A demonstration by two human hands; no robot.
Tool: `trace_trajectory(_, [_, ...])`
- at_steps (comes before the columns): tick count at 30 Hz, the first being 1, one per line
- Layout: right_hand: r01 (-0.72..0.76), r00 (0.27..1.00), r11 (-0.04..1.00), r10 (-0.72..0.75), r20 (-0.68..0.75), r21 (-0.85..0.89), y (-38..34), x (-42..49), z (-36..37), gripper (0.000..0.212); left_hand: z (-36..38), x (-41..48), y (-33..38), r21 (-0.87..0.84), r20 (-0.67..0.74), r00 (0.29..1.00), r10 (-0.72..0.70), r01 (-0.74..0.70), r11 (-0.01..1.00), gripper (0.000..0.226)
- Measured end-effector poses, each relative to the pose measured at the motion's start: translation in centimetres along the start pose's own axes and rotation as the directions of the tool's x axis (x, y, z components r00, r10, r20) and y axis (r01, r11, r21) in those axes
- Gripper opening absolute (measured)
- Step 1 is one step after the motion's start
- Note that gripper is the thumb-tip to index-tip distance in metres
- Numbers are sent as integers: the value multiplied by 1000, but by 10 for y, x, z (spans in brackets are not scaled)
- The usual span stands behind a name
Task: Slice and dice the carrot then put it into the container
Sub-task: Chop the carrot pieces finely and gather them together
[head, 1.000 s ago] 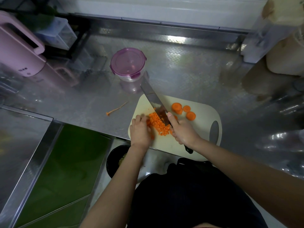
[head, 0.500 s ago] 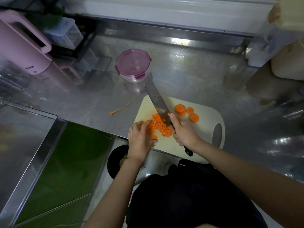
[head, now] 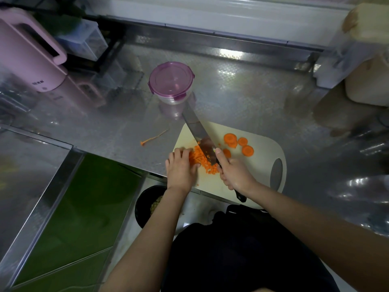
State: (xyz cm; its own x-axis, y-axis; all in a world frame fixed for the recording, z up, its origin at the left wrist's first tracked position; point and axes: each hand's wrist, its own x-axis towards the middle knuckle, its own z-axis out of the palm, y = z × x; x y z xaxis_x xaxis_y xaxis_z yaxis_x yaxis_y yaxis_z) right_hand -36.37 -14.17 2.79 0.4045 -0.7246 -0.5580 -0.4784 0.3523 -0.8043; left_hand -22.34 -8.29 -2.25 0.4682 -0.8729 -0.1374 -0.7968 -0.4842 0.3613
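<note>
Knife [head: 197, 131]: clamped in right hand [head: 236, 175], fingers wrapped round the dark handle, forefinger laid along the spine, handle butt poking out below the wrist. Blade slanting away up-left from that hand, heel down in the diced carrot [head: 208, 166], tip past the far edge of the cutting board [head: 264, 148].

Left hand [head: 182, 171]: just left of the dice, fingers bent against the pile and touching it. Blurred, so any grip on pieces not to be told.

Carrot slices [head: 242, 142]: a few rounds on the board beyond the right hand's forefinger, apart from the dice.

Container [head: 171, 81]: round, clear, purple lid clipped on, on the counter [head: 248, 91] well beyond both hands. Contents not to be made out.

Thin carrot trimming [head: 153, 138]: on the counter, beyond and left of the left hand.

Pink jug [head: 27, 60]: far left, cut off by the frame edge.

Dark round vessel [head: 143, 204]: below the counter edge, half hidden by the left forearm.
</note>
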Motion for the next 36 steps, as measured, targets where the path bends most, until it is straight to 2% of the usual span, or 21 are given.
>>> trace_trajectory(4, [-25, 1000, 1000, 25, 14, 19, 3, -1, -5, 56, -5, -4, -6, -153, -17, 1000, 2, -5, 988, 55])
trace_trajectory(5, [3, 1000, 1000, -3, 3, -25, 4, -1, -8, 57, -7, -8, -8, -220, -39, 999, -4, -5, 975, 51])
trace_trajectory(7, [129, 990, 957, -141, -26, -261, 9, 0, -16, 57, -12, -17, -14, -388, -51, 996, -69, 44, 921, 45])
trace_trajectory(9, [220, 968, 819, -251, 13, -530, 11, -2, -25, 54, -20, -25, -19, -506, -78, 984, -160, 99, 857, 41])
trace_trajectory(11, [264, 951, 654, -299, 78, -709, 12, -3, -33, 52, -32, -29, -20, -526, -229, 940, -251, 98, 845, 32])
trace_trajectory(13, [294, 937, 524, -323, 133, -799, 13, -5, -37, 47, -48, -30, -15, -545, -398, 865, -305, 45, 837, 20])
trace_trajectory(14, [309, 931, 497, -330, 153, -811, 14, -6, -38, 45, -56, -31, -11, -557, -455, 839, -298, -7, 831, 16])
trace_trajectory(16, [327, 922, 449, -345, 176, -831, 16, -10, -38, 48, -68, -29, -1, -568, -486, 847, -214, -120, 814, 13])
trace_trajectory(18, [333, 915, 393, -352, 194, -857, 19, -10, -38, 50, -72, -25, 8, -574, -388, 920, -54, -196, 795, 13])
trace_trajectory(20, [346, 909, 370, -361, 210, -862, 22, -11, -39, 50, -68, -19, 17, -578, -156, 976, 150, -213, 787, 15])
trace_trajectory(22, [364, 896, 329, -380, 231, -871, 24, -11, -38, 52, -61, -15, 27, -574, 110, 945, 307, -191, 797, 18])
trace_trajectory(24, [383, 883, 291, -395, 254, -877, 25, -12, -39, 53, -52, -12, 35, -600, 246, 904, 349, -141, 788, 19])
trace_trajectory(31, [382, 883, 247, -381, 273, -891, 26, -19, -43, 51, -25, 5, 41, -516, 298, 885, 357, -165, 840, 19])
trace_trajectory(34, [393, 873, 246, -403, 275, -886, 26, -21, -44, 52, -24, 7, 47, -473, 216, 909, 357, -222, 853, 23])
trace_trajectory(36, [396, 872, 254, -407, 274, -883, 25, -21, -44, 56, -25, 8, 50, -346, 152, 928, 339, -271, 898, 31])
